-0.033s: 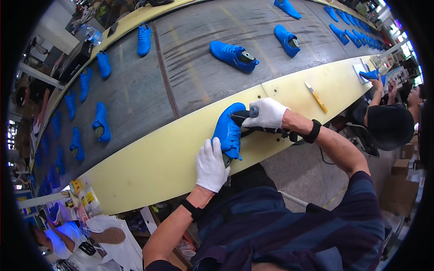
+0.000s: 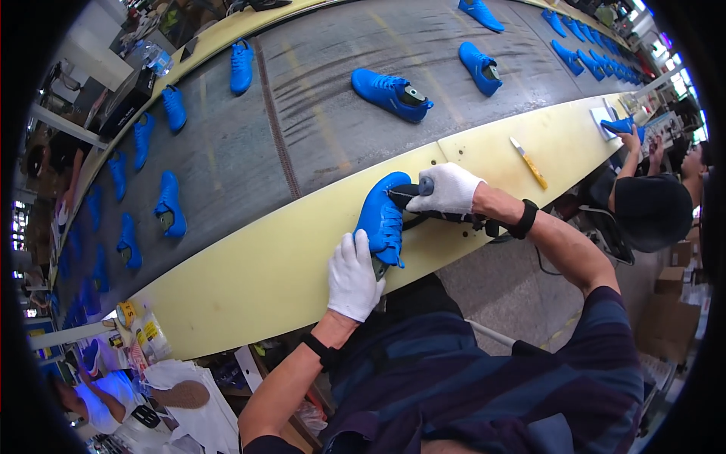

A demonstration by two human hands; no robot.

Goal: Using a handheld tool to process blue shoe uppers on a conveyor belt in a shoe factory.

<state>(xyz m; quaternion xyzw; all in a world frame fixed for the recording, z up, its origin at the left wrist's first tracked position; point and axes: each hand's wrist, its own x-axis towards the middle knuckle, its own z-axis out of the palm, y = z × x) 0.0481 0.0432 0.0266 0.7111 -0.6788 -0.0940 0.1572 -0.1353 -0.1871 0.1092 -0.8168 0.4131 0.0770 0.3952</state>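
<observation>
A blue lace-up shoe (image 2: 373,209) lies on the pale yellow bench top (image 2: 249,280) in front of me, its toe pointing away. My left hand (image 2: 352,278), in a white glove, is closed around the heel end, and a dark green piece shows in the shoe's opening below the laces. My right hand (image 2: 448,189), also gloved in white, grips a black hand tool (image 2: 402,195) with a rounded grey end. The tool's dark tip touches the toe part of the shoe. A dark cord runs below that hand. The tool's exact kind is not clear.
Beyond the bench, a grey conveyor belt (image 2: 249,151) carries several blue shoes, among them a nearby shoe (image 2: 391,94). A yellow-handled knife (image 2: 529,163) lies to the right on the bench. Farther right a co-worker (image 2: 658,197) holds another blue shoe. Yellow tape (image 2: 125,313) sits at the left end.
My right hand and the black tool have shifted very slightly to the right along the toe. The shoe and my left hand stay in place.
</observation>
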